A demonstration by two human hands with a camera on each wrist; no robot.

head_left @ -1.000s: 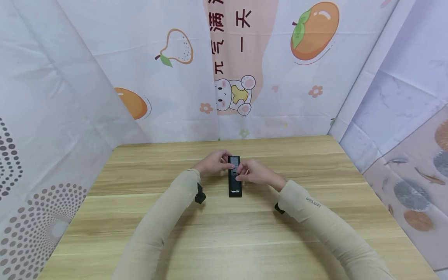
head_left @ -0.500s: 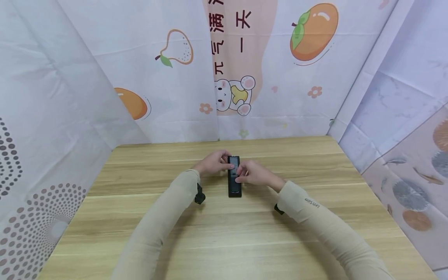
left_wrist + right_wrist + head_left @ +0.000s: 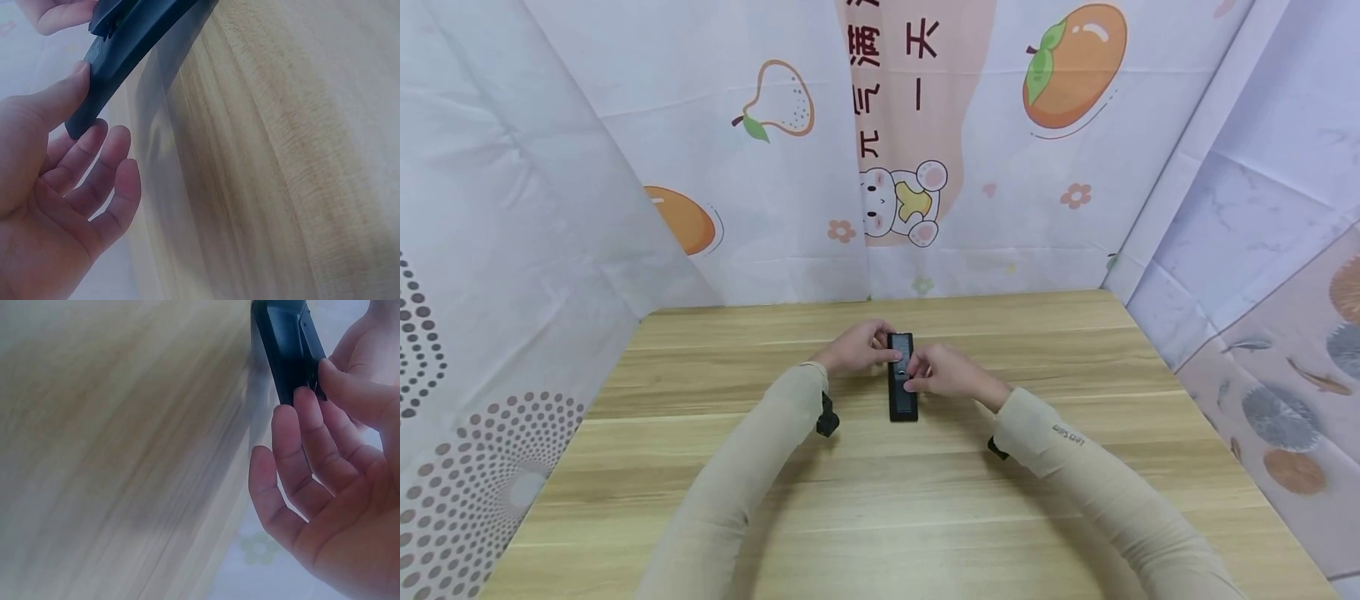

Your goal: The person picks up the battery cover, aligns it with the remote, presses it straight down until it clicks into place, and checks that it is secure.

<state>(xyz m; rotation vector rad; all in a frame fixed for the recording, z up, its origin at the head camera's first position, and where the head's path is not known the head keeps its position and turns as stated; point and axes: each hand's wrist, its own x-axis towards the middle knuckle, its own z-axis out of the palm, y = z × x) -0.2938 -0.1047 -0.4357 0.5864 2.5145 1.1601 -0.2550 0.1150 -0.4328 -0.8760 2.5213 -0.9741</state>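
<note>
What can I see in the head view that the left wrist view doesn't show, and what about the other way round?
Only the head view shows the beige sleeves and the bunny print on the curtain.

Only the left wrist view shows the palm side of the left hand and narrow prongs on the raised black piece.

Both show the two hands at the black device, plus the wooden table.
</note>
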